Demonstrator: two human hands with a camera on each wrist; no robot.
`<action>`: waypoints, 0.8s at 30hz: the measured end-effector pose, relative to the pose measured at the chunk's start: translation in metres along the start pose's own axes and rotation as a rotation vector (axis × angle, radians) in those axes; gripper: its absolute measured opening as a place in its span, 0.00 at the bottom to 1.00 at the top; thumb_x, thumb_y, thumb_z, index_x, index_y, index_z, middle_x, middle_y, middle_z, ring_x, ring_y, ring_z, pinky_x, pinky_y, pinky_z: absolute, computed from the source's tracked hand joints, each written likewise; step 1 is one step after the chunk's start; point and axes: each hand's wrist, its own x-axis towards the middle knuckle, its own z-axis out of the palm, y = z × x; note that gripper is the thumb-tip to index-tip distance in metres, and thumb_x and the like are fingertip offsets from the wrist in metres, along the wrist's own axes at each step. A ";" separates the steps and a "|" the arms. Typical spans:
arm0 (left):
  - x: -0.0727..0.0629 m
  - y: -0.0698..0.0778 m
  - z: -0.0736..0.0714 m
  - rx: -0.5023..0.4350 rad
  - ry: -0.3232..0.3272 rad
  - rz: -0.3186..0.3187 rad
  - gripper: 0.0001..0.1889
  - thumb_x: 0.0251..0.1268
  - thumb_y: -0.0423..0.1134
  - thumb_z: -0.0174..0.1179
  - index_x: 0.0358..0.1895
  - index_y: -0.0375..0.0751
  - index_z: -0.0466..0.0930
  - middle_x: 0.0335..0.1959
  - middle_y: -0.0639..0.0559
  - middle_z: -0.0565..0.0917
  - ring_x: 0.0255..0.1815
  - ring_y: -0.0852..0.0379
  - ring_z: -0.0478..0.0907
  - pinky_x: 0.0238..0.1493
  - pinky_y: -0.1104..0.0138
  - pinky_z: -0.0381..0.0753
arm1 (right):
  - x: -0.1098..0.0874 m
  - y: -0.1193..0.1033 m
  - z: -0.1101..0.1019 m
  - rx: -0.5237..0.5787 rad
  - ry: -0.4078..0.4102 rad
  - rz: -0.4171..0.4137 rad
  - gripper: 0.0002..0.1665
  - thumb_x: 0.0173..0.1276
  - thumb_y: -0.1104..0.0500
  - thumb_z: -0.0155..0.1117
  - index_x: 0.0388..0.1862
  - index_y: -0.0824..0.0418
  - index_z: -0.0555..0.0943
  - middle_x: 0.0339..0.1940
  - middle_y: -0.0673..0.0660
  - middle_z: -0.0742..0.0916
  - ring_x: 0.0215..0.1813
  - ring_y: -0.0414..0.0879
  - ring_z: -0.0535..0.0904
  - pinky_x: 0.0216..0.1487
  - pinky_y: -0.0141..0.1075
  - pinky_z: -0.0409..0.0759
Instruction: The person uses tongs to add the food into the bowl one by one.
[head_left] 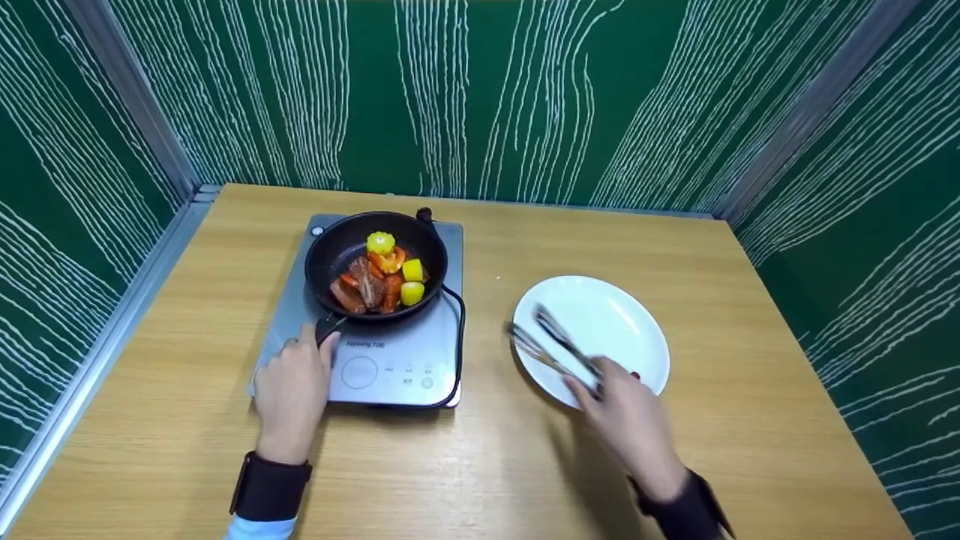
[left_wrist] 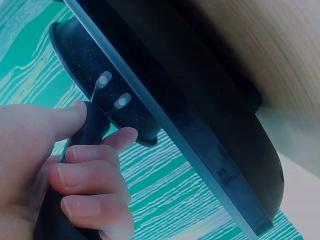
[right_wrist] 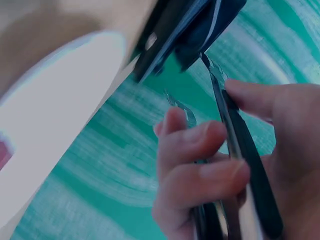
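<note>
A black frying pan (head_left: 330,225) stands on a grey induction cooker (head_left: 300,300) at the left of the table. Inside it lie yellow corn pieces (head_left: 412,293), brown meat (head_left: 364,281) and orange-red vegetable pieces (head_left: 388,260). My left hand (head_left: 292,394) grips the pan's handle (left_wrist: 92,122), fingers wrapped round it in the left wrist view. My right hand (head_left: 630,416) holds metal tongs (head_left: 559,330) with dark grips, their arms spread and nothing between the tips. The tongs are over a white plate (head_left: 630,330). A small red piece (head_left: 635,375) shows by the plate's near right, partly hidden by my hand.
A black power cord (head_left: 460,330) runs along the cooker's right side. The wooden table (head_left: 480,465) is bounded by green walls (head_left: 510,97) with white wavy lines and grey metal corner posts (head_left: 810,105).
</note>
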 end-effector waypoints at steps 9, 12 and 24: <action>0.001 -0.002 -0.001 0.005 -0.012 -0.010 0.21 0.77 0.49 0.57 0.48 0.29 0.78 0.22 0.34 0.81 0.17 0.36 0.80 0.16 0.49 0.75 | -0.029 0.046 -0.040 -0.199 -0.359 0.457 0.32 0.75 0.39 0.59 0.47 0.70 0.77 0.26 0.56 0.76 0.27 0.48 0.71 0.25 0.38 0.65; 0.001 -0.002 0.000 0.002 -0.010 -0.016 0.22 0.77 0.50 0.57 0.49 0.29 0.78 0.22 0.34 0.81 0.17 0.36 0.80 0.16 0.49 0.75 | -0.032 0.046 -0.048 -0.259 -0.409 0.457 0.32 0.76 0.39 0.58 0.41 0.71 0.76 0.24 0.56 0.75 0.25 0.48 0.70 0.24 0.38 0.65; 0.000 0.001 0.000 0.001 -0.006 -0.014 0.22 0.77 0.50 0.58 0.49 0.29 0.79 0.21 0.35 0.81 0.16 0.37 0.79 0.15 0.50 0.74 | -0.022 0.046 -0.030 -0.293 -0.360 0.395 0.26 0.76 0.45 0.60 0.37 0.71 0.77 0.23 0.56 0.75 0.24 0.49 0.71 0.24 0.39 0.65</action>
